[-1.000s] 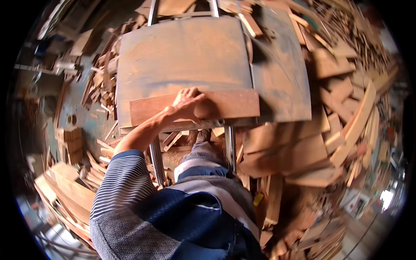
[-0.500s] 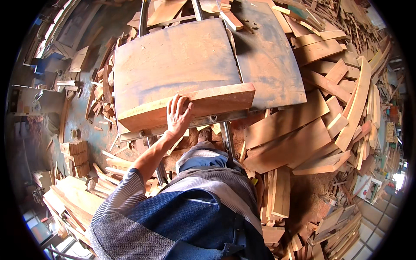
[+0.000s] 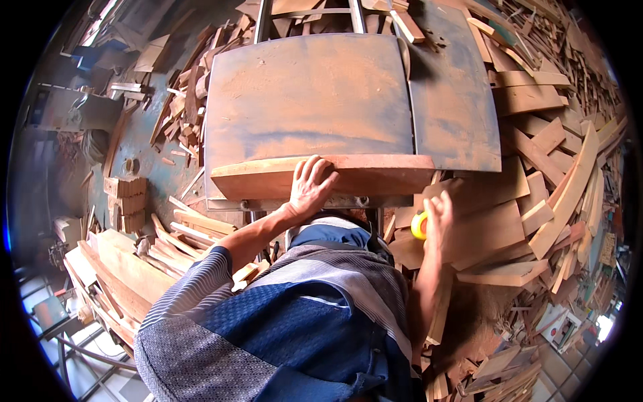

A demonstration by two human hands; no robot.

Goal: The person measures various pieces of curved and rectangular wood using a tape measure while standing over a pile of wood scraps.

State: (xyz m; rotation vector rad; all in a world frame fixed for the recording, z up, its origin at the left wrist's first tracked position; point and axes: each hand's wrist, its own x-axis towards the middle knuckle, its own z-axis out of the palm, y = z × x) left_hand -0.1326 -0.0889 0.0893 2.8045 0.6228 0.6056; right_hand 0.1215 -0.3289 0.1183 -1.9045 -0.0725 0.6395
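Observation:
A thick wooden plank [image 3: 382, 175] stands on its long edge along the near side of the saw table [image 3: 301, 94]. My left hand [image 3: 313, 182] grips it near the middle, with fingers bent over the top edge and the thumb spread along it. To the right of the plank's end, my right hand [image 3: 439, 218] is raised and slightly blurred. It is closed on a small, round yellow tape measure [image 3: 419, 226], partly covered by the fingers. A thin saw blade [image 3: 404, 59] sits in the slot at the table's far right.
Planks and offcuts [image 3: 516, 141] lie heaped on the right. Scrap wood [image 3: 191, 107] covers the floor left of the table, beside a stack of short blocks [image 3: 125, 201]. Long boards [image 3: 124, 275] lie at lower left. A small wood piece [image 3: 407, 25] rests beyond the blade.
My right hand has come into view from below with the yellow tape measure. The left hand stays on the plank. The view has shifted, so the table appears farther right.

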